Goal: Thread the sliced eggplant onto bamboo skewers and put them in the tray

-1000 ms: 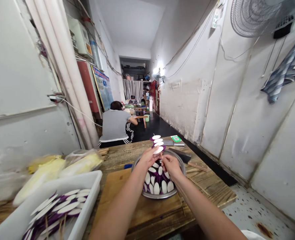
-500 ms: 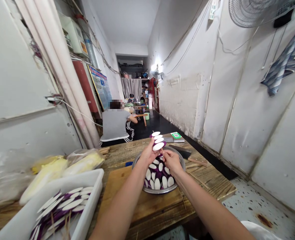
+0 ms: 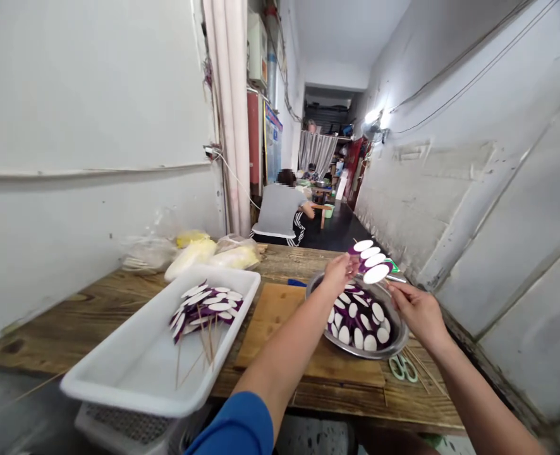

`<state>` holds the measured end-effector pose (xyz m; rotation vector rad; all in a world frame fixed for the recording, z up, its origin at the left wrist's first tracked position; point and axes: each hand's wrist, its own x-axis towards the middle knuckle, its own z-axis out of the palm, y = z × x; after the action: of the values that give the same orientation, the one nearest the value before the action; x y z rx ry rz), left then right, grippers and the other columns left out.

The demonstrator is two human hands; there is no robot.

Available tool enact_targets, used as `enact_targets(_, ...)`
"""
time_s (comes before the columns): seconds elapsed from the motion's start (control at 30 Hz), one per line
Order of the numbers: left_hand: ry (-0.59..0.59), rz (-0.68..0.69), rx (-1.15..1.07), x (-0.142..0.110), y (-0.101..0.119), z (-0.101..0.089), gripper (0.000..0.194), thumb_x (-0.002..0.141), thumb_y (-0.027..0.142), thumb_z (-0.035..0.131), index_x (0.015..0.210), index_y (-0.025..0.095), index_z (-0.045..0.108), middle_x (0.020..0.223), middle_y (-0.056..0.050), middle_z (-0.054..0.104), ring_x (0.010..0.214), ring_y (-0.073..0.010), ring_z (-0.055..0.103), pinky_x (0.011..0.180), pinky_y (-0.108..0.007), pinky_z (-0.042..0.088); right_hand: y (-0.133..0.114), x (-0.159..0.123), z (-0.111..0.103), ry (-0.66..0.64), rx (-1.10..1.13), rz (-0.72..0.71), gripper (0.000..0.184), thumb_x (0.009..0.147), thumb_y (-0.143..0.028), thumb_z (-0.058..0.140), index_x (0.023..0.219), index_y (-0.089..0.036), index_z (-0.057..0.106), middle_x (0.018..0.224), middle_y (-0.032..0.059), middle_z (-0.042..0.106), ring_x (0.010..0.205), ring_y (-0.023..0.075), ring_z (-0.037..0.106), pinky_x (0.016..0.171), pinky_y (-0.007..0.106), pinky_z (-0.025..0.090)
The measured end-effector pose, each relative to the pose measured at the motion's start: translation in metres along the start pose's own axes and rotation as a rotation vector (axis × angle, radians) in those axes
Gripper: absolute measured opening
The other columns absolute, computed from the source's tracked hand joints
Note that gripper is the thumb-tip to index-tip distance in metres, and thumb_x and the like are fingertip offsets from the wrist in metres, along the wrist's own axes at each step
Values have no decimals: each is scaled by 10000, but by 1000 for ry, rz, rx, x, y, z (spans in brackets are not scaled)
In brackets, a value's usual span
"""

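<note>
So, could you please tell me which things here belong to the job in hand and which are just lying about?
Likely the job's: held skewer, metal bowl of loose slices, white tray of loaded skewers, board under the bowl.
Seemingly lying about: green-handled scissors, plastic bags, blue item.

the view is taken from the wearer's head, forward and down. the table [image 3: 90, 309] is seen close, the grey curtain [image 3: 316, 150] far.

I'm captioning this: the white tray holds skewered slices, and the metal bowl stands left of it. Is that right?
Not quite: in the head view, the metal bowl stands to the right of the white tray, which does hold skewered slices.
</note>
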<state>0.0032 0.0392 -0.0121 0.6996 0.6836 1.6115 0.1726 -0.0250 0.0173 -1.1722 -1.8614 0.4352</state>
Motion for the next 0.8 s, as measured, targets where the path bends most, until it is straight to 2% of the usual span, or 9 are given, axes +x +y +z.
enact_targets(0.07, -40, 68, 20, -1, 3, 2, 237, 698, 311, 678, 824, 117, 629, 803, -85, 652, 692, -127, 614, 730, -296, 471, 16, -4, -14, 4, -70, 19, 372, 785, -420, 468, 884, -132, 681, 519, 5, 568, 504, 149, 513, 515, 253, 388)
enact_targets(0.2, -49, 289, 297, -3, -2, 5, 302, 682, 325, 673, 918, 137, 668, 860, -82, 672, 716, -147, 625, 773, -326, 472, 35, -17, -26, -7, -111, 26, 376, 801, -411, 436, 872, -138, 684, 612, 42, 634, 562, 171, 560, 551, 261, 420)
enact_targets(0.33, -37, 483, 601, -6, -6, 4, 254, 723, 317, 625, 926, 179, 688, 937, -71, 676, 841, -171, 620, 828, -317, 450, 35, -30, -22, 0, -107, 39, 370, 807, -400, 436, 882, -138, 687, 754, 77, 684, 642, 188, 598, 602, 264, 443)
enact_targets(0.47, -22, 529, 695, -8, -5, 4, 210, 727, 290, 617, 881, 169, 695, 917, -69, 680, 870, -175, 613, 836, -302, 442, 34, -36, -21, -15, -110, 51, 381, 812, -401, 430, 880, -136, 694, 750, 79, 685, 690, 203, 615, 619, 264, 441)
enact_targets(0.57, -28, 443, 648, -11, -4, 7, 210, 736, 311, 609, 849, 153, 691, 862, -68, 677, 803, -166, 613, 790, -298, 455, 37, -38, -21, -15, -97, 69, 380, 809, -401, 430, 896, -139, 692, 745, 75, 683, 709, 208, 613, 614, 266, 439)
enact_targets(0.7, -129, 78, 420, -18, -2, 11, 287, 697, 339, 664, 894, 131, 662, 858, -72, 660, 690, -130, 601, 691, -276, 471, 40, -39, -18, -32, -57, 73, 371, 809, -392, 427, 873, -134, 687, 749, 72, 683, 706, 200, 607, 614, 261, 438)
enact_targets(0.8, -243, -85, 293, -21, -1, 12, 350, 637, 328, 728, 908, 121, 651, 858, -71, 650, 666, -104, 592, 675, -249, 464, 38, -40, -12, -37, -50, 76, 358, 810, -380, 430, 867, -133, 683, 740, 70, 684, 670, 193, 604, 620, 266, 442)
